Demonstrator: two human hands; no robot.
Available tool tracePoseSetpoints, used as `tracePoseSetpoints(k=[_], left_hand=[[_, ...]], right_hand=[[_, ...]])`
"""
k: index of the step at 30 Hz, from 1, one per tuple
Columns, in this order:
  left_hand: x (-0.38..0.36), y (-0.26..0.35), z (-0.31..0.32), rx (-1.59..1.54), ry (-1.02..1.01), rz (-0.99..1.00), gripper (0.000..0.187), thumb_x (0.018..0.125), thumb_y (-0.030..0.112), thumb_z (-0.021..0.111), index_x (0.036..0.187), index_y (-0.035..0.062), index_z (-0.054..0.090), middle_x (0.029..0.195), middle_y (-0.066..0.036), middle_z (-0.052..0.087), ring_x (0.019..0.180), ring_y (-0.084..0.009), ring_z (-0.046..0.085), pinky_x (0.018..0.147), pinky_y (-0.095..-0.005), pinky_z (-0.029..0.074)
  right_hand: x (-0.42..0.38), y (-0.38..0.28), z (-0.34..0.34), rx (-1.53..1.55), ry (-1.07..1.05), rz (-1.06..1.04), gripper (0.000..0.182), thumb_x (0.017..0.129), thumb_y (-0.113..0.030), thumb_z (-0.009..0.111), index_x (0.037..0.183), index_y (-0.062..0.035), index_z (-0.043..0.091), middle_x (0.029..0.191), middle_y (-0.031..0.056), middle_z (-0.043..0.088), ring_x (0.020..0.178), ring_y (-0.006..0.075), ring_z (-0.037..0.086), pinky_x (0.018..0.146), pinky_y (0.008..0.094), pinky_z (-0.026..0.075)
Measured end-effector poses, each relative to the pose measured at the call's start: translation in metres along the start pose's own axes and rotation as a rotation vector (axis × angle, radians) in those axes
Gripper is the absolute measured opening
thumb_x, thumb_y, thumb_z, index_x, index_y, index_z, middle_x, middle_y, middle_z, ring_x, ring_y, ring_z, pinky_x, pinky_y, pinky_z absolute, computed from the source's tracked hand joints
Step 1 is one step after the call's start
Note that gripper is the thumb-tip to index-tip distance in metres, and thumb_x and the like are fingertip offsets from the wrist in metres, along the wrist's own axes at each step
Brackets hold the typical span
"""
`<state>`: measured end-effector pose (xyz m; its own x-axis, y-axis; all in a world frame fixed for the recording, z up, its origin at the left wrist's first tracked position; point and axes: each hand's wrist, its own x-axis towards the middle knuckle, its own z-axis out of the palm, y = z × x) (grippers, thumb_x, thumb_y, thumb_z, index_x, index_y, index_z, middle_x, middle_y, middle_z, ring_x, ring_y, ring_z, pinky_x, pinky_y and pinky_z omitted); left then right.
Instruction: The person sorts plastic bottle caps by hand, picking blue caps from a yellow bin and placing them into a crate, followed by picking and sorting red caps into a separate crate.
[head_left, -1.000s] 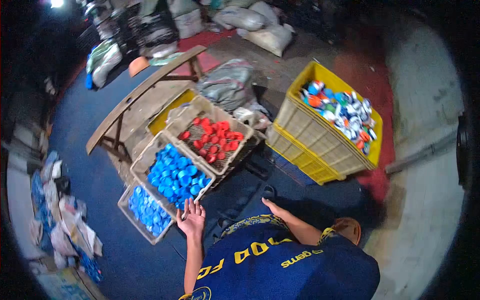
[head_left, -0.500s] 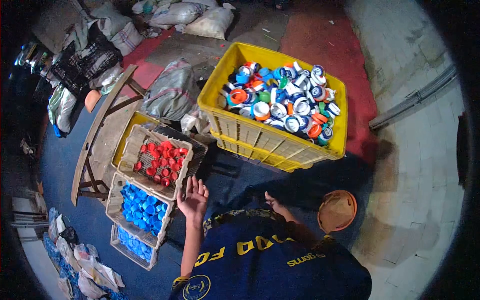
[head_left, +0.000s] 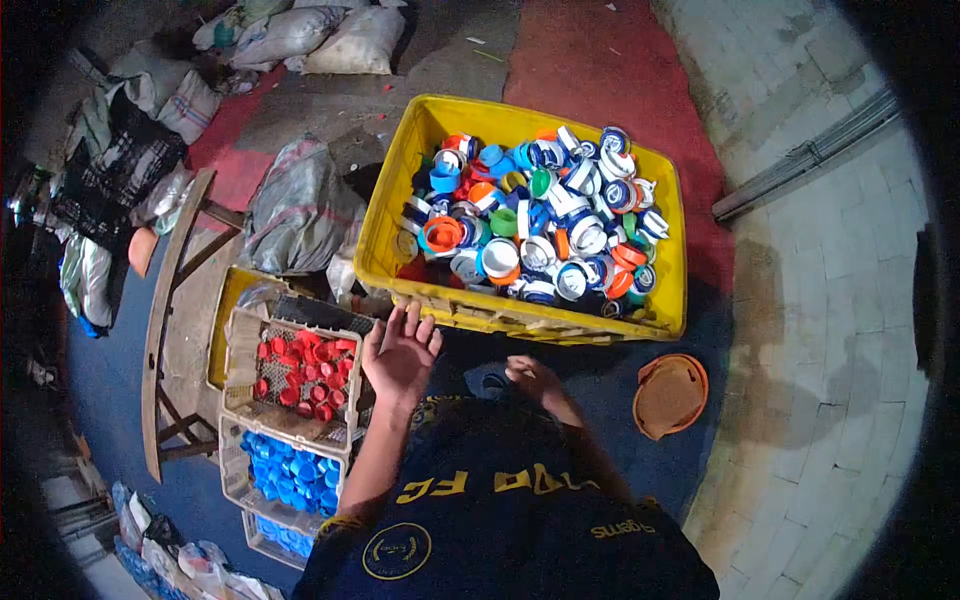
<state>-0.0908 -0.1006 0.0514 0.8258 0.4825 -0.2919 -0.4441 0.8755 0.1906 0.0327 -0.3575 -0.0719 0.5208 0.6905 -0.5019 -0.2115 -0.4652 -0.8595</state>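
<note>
My left hand (head_left: 402, 362) is raised with its palm up and fingers spread, holding nothing. It is beside the crate of red caps (head_left: 308, 372) and below the near rim of the yellow crate (head_left: 520, 308). My right hand (head_left: 532, 380) hovers in front of my body, its fingers loosely bent, and no object shows in it. Inside the yellow crate lies a heap of mixed plastic caps (head_left: 540, 215) in white, blue, orange and green. Blue caps (head_left: 290, 470) fill a second pale crate, and lighter blue caps (head_left: 285, 535) lie in a third.
An orange basin (head_left: 670, 396) stands on the floor to the right, near the block wall (head_left: 830, 330). A wooden bench frame (head_left: 165, 330) and a grey sack (head_left: 305, 210) are at the left. Stuffed sacks (head_left: 350, 42) lie at the back. Plastic bags (head_left: 200, 565) lie lower left.
The view has shifted, so the yellow crate appears nearer and the pale crates lower. My left hand has risen toward the yellow crate's near side. The fingers of my right hand look more bent.
</note>
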Motion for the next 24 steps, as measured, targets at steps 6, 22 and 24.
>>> tracePoseSetpoints(k=[6, 22, 24], left_hand=[[0.07, 0.029, 0.035, 0.303, -0.183, 0.082, 0.049, 0.097, 0.039, 0.05, 0.134, 0.0072, 0.054, 0.131, -0.012, 0.06, 0.116, -0.0294, 0.06, 0.1, -0.0423, 0.047], [0.118, 0.042, 0.035, 0.306, -0.13, -0.012, 0.046, 0.096, 0.034, 0.057, 0.134, 0.0075, 0.05, 0.134, -0.015, 0.056, 0.124, -0.0281, 0.056, 0.107, -0.0429, 0.043], [0.119, 0.038, 0.035, 0.349, -0.126, 0.027, 0.046, 0.097, 0.036, 0.056, 0.135, 0.0092, 0.052, 0.134, -0.014, 0.056, 0.124, -0.0293, 0.055, 0.107, -0.0437, 0.043]], right_hand=[[-0.008, -0.191, -0.016, -0.037, -0.134, -0.171, 0.039, 0.097, -0.029, 0.068, 0.125, -0.0034, 0.062, 0.117, 0.0097, 0.067, 0.112, 0.0188, 0.063, 0.099, 0.0334, 0.048], [0.332, -0.291, -0.144, -1.328, 0.152, -0.527, 0.039, 0.085, -0.011, 0.058, 0.124, -0.0094, 0.065, 0.118, 0.0176, 0.066, 0.115, 0.0365, 0.059, 0.1, 0.0483, 0.043], [0.336, -0.299, -0.154, -1.579, -0.024, -0.164, 0.045, 0.084, -0.018, 0.059, 0.129, -0.0132, 0.063, 0.126, 0.0165, 0.063, 0.122, 0.0337, 0.056, 0.102, 0.0495, 0.039]])
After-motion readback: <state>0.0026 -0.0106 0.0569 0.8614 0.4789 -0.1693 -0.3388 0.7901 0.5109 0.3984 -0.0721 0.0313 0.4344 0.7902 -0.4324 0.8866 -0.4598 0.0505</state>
